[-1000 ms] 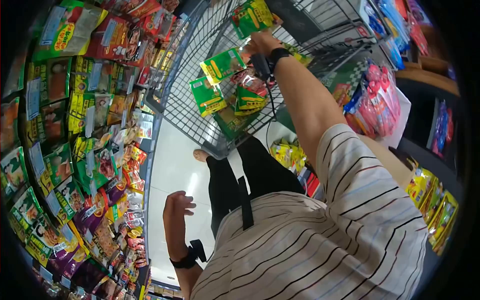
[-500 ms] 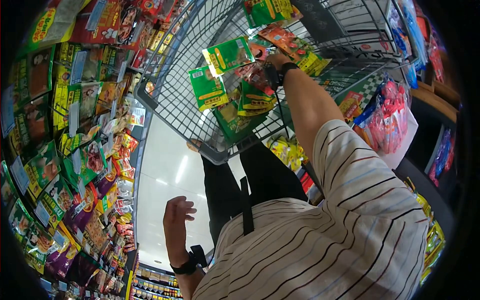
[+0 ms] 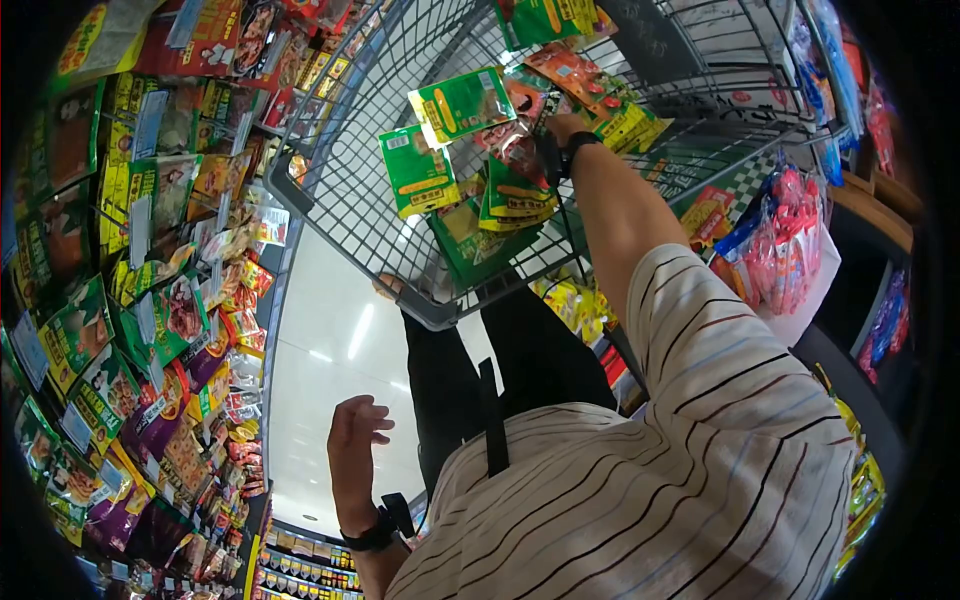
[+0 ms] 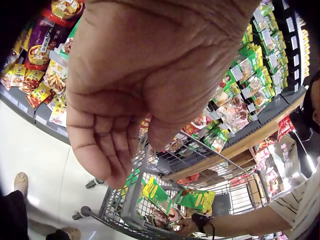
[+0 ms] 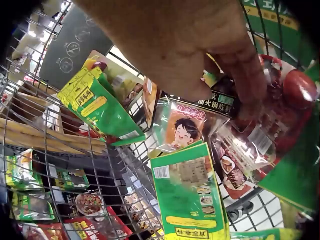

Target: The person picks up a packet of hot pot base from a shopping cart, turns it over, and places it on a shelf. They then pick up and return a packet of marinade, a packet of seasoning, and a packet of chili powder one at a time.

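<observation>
My right hand (image 3: 566, 128) is down inside a wire shopping cart (image 3: 432, 312). In the right wrist view, the bent fingers of that hand (image 5: 195, 55) touch a clear-and-red food pack (image 5: 245, 157) and a dark packet (image 5: 221, 102); whether they pinch either is unclear. Green-and-yellow packs (image 3: 462, 106) lie left of the hand, and another green pack (image 5: 187, 192) shows its back label. Away from the cart, my left hand (image 3: 353, 450) hangs beside the body with loosely bent fingers; up close, this hand (image 4: 145, 75) holds nothing.
Shelves of hanging food packets (image 3: 165, 300) line the left side. Pink and red plastic-wrapped items (image 3: 785, 240) stand right of the cart. Pale floor (image 3: 330, 350) shows below, with a foot (image 3: 388, 287) by the cart's corner.
My right hand has moved from the green pack at the cart's far end down to the red packs, leaving the green one there. The left hand has barely moved.
</observation>
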A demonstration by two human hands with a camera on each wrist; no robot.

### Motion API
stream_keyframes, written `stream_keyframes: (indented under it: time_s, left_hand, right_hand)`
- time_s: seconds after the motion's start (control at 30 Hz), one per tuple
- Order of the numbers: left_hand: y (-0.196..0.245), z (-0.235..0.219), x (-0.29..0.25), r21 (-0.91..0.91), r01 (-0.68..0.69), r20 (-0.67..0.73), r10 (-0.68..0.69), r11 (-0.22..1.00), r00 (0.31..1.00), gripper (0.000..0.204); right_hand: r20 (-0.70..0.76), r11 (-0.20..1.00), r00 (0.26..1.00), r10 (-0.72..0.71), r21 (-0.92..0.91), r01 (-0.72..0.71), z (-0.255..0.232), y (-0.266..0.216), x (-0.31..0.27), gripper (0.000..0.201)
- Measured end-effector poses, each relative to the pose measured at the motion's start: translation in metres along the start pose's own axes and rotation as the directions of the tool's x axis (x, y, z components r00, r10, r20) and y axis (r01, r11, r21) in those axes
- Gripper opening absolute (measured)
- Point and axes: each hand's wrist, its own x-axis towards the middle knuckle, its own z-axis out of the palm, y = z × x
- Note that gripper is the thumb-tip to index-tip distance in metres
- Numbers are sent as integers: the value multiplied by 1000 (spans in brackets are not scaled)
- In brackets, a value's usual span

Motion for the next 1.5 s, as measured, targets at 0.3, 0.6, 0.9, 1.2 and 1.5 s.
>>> stream_keyframes:
  time_s: [0.3,0.6,0.9,1.2,1.5]
  left_hand:
    - [-1,-7,-5,-8,-53,13,53,999,999,27]
    - [-2,-35,0,55,-292,113,285,955,952,31]
    - [-3,-84,-7,0,-545,94,543,838,835,36]
    - [43,-109,-46,494,-865,126,978,84,166,74]
    - [-7,-164,-42,443,-891,9,993,100,116,72]
  right_hand:
    - [81,910,943,-323,-245,333,-74,-55,-55,32]
    - [126,39,984,128,991,-132,-192,-167,-170,14]
    - [-281,78,960,5,957,280,-281,-269,-343,23]
    - [-280,-10,885,-373,955,297,-232,-415,-488,19]
    - [-127,41,818,-560,983,181,-190,-517,-570,24]
